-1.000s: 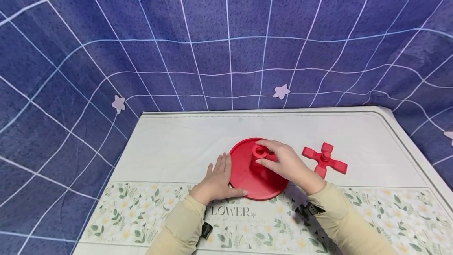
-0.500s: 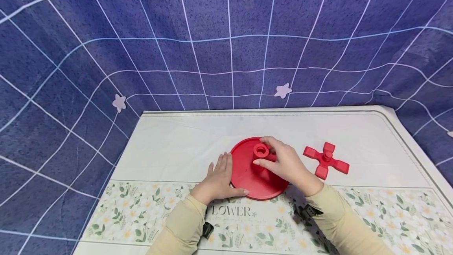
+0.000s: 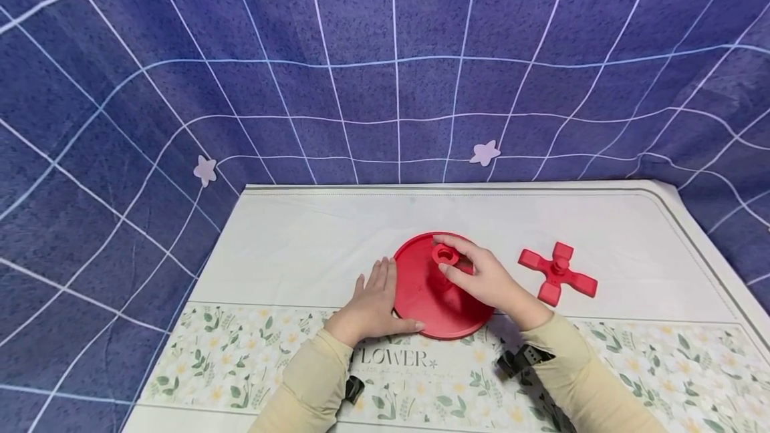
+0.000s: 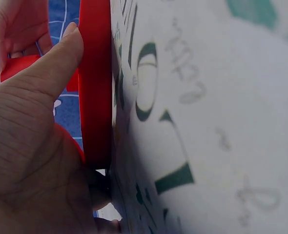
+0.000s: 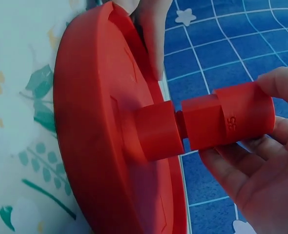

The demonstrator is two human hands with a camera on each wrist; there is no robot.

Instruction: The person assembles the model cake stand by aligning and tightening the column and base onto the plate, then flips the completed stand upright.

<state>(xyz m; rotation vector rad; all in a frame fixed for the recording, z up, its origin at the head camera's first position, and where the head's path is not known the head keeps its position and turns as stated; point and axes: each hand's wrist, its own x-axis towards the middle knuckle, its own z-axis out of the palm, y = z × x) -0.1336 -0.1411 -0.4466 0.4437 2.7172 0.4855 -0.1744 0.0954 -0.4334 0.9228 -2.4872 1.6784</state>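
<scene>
A round red plate with a raised rim (image 3: 415,293) lies on the table. My left hand (image 3: 368,306) presses flat against its left edge, fingers straight and thumb along the near rim. Over the plate's middle, my right hand (image 3: 487,279) grips a red cylindrical connector (image 5: 246,114) between thumb and fingers. The connector is hollow at the top and bears the number 35. In the right wrist view, its narrow neck meets the short red post (image 5: 158,131) at the plate's centre, with a small gap showing. How deep it sits inside is hidden.
To the right of the plate lies a red four-armed cross piece (image 3: 559,270) with a raised middle peg. A floral tablecloth (image 3: 240,353) covers the near part of the table. Behind stands a blue gridded curtain (image 3: 361,92).
My right hand's thumb and fingers have shifted around the connector, the thumb ending nearer its top. The left hand keeps its place at the plate's edge. The cross piece lies as before.
</scene>
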